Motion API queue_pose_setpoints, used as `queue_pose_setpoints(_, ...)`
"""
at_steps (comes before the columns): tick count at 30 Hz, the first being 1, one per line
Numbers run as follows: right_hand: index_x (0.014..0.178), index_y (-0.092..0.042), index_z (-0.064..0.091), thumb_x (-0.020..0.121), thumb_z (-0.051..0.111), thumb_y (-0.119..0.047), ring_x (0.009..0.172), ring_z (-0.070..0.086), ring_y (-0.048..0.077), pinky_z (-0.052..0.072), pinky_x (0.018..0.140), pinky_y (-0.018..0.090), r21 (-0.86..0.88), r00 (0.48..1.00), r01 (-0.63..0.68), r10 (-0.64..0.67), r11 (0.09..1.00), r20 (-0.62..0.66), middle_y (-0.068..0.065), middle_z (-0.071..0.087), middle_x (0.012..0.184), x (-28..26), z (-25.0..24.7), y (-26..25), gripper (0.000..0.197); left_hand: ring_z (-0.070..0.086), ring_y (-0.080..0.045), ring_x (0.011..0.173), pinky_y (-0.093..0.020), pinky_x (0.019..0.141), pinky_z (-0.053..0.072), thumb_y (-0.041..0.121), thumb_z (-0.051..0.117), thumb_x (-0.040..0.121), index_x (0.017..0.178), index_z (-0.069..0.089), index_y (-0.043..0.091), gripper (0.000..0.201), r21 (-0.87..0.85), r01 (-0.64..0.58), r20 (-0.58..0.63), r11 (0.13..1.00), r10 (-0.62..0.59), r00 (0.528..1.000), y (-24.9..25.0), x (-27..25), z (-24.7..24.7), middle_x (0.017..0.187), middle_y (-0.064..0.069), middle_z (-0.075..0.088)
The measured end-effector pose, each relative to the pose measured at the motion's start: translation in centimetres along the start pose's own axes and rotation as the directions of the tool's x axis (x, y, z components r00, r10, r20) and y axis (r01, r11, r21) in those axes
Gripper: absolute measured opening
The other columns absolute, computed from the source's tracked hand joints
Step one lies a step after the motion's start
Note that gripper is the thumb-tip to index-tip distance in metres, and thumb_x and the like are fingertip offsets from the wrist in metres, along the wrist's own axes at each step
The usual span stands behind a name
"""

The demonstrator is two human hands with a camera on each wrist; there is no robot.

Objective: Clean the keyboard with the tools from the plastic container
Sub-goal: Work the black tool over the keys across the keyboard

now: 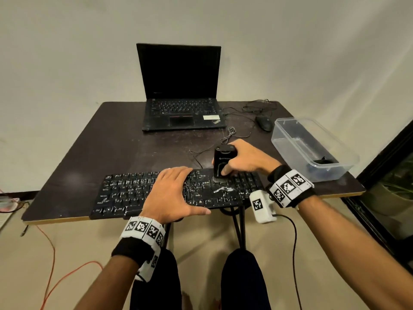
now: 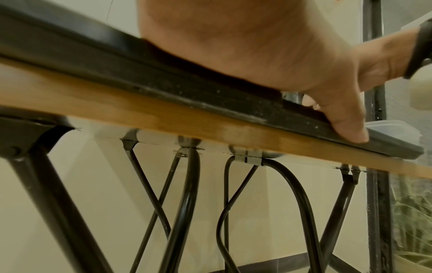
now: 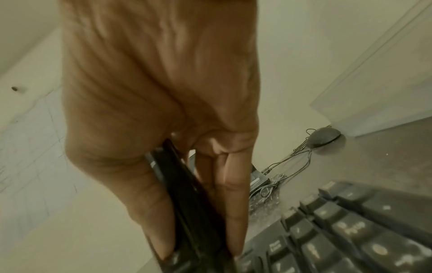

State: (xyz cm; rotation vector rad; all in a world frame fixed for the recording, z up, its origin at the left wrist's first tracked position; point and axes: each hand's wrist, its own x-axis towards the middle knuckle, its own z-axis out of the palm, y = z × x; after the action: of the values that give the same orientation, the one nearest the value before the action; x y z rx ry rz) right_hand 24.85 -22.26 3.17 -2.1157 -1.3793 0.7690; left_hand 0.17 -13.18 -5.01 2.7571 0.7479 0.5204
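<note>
We see a black keyboard [image 1: 176, 193] streaked with white dust, a dark brown desk [image 1: 111, 142] edged in tan, a black laptop [image 1: 181, 104], a clear container [image 1: 312, 151], and black-and-white checkered wristbands [image 1: 288, 186].

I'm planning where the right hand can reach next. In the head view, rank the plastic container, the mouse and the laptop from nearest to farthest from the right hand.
From the right hand, which grips the black cleaning tool:
1. Plastic container, just to its right.
2. Mouse, behind it, slightly right.
3. Laptop, at the table's back, to its left.
</note>
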Motion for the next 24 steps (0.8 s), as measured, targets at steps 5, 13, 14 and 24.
queue_pose_setpoints(5, 0.103, -0.029, 0.08, 0.056, 0.086, -0.027, 0.095, 0.077, 0.016, 0.063, 0.091, 0.043, 0.008, 0.996, 0.071, -0.071, 0.997, 0.048, -0.005, 0.082, 0.098, 0.0, 0.3, 0.1, 0.047, 0.04, -0.013, 0.141, -0.037, 0.127, 0.021, 0.105, 0.059, 0.048, 0.152, 0.044, 0.024, 0.133, -0.016, 0.014, -0.004, 1.0, -0.014, 1.0, -0.1, -0.1, 0.0, 0.151, 0.009, 0.048)
queue_pose_setpoints(13, 0.101, -0.024, 0.08, 0.059, 0.087, -0.024, 0.094, 0.077, 0.016, 0.063, 0.092, 0.045, 0.034, 0.995, 0.099, -0.099, 0.995, -0.004, -0.004, 0.081, 0.096, -0.2, 0.2, 0.7, 0.043, 0.037, -0.013, 0.144, -0.038, 0.128, 0.018, 0.107, 0.055, 0.048, 0.154, 0.042, 0.022, 0.137, -0.01, 0.025, 0.015, 1.0, -0.025, 1.0, 0.0, -0.1, 0.1, 0.155, 0.008, 0.044)
queue_pose_setpoints(14, 0.103, -0.025, 0.08, 0.061, 0.088, -0.021, 0.094, 0.078, 0.017, 0.063, 0.091, 0.043, 0.043, 0.992, 0.104, -0.106, 0.994, 0.061, -0.003, 0.082, 0.097, -0.4, 0.1, 0.6, 0.042, 0.037, -0.013, 0.144, -0.038, 0.128, 0.018, 0.106, 0.056, 0.049, 0.154, 0.042, 0.022, 0.136, -0.012, 0.024, 0.013, 1.0, -0.024, 1.0, 0.1, -0.1, 0.1, 0.155, 0.008, 0.044)
queue_pose_setpoints(24, 0.101, -0.025, 0.078, 0.064, 0.089, -0.023, 0.089, 0.077, 0.014, 0.063, 0.089, 0.044, -0.015, 0.994, 0.11, -0.109, 0.994, 0.03, -0.004, 0.081, 0.094, -0.9, 0.2, 0.6, 0.038, 0.031, -0.009, 0.147, -0.033, 0.129, 0.01, 0.108, 0.053, 0.05, 0.157, 0.038, 0.024, 0.137, -0.015, 0.023, 0.024, 1.0, -0.022, 0.999, 0.2, 0.0, -0.1, 0.157, 0.011, 0.04)
